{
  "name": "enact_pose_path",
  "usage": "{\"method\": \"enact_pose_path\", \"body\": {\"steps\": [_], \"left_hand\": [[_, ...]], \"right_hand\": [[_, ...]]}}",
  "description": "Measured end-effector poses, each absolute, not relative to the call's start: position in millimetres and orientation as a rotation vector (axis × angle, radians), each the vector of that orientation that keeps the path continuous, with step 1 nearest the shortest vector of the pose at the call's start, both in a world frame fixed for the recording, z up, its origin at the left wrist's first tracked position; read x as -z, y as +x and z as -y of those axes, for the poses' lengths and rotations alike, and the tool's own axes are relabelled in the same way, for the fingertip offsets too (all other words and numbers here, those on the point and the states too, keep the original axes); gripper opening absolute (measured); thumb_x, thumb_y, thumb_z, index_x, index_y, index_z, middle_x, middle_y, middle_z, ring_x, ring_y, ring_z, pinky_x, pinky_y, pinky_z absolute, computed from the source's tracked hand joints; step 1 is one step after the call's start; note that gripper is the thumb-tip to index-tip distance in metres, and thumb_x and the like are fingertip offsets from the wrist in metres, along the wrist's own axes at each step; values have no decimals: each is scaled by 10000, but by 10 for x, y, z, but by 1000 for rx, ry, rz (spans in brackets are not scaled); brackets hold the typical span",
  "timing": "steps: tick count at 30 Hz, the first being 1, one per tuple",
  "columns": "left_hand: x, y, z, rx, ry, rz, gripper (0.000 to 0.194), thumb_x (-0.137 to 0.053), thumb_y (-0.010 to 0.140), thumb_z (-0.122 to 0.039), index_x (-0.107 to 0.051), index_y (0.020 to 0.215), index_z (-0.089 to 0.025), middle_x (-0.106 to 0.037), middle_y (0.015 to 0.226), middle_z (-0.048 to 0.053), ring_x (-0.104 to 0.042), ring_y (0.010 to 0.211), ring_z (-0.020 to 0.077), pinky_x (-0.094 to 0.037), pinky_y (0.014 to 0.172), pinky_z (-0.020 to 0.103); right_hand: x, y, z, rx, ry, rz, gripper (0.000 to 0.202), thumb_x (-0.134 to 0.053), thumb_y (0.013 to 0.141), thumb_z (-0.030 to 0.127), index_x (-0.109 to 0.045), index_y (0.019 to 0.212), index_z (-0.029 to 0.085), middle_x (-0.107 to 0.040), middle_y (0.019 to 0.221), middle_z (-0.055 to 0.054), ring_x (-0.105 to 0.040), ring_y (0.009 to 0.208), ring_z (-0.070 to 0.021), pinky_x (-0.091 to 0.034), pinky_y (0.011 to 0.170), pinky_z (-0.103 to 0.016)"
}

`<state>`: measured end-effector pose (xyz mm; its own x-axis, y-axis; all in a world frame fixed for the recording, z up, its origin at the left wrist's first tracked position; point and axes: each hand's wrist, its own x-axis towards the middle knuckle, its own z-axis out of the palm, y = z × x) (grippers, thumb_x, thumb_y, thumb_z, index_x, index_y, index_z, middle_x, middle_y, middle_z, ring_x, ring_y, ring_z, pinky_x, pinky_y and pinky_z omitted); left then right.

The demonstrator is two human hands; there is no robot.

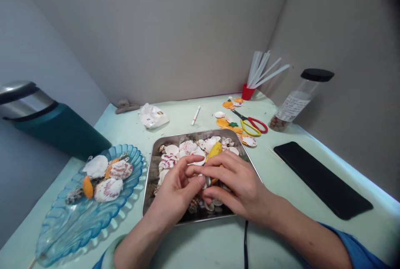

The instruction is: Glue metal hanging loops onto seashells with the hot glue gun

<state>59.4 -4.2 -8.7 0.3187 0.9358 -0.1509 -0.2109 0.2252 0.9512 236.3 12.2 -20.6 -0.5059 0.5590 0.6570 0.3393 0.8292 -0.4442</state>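
Observation:
A steel tray (200, 219) full of seashells (187, 148) lies in front of me. Over its middle, my left hand (178, 187) and my right hand (239, 181) meet with fingers bent inwards. Between their fingertips is a small whitish-grey shell (206, 182), mostly covered by the fingers. The left thumb presses against it, and the right fingers close round its other side. A yellow shell (214, 151) shows just beyond the right fingers. White shells with purple-red markings (169, 160) lie at the tray's left.
Left stand a blue leaf-shaped dish (71, 223) with shells and a teal bottle (62, 131). Behind lie a white packet (152, 115), a marker (196, 115), orange shell pieces (229, 124) and scissors (251, 125). Right are glue sticks (259, 69), a jar (292, 104) and a black pad (321, 179).

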Motion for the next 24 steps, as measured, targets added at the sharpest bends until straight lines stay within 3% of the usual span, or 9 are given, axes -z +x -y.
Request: {"method": "enact_pose_path", "body": {"steps": [24], "left_hand": [[37, 612, 45, -951, 1041, -973, 371, -718, 755, -271, -517, 1056, -193, -690, 803, -4, -615, 509, 94, -502, 529, 225]], "right_hand": [[232, 2366, -115, -326, -678, 2167, 314, -589, 888, 280, -604, 1186, 181, -621, 979, -94, -574, 890, -228, -469, 785, -395]]}}
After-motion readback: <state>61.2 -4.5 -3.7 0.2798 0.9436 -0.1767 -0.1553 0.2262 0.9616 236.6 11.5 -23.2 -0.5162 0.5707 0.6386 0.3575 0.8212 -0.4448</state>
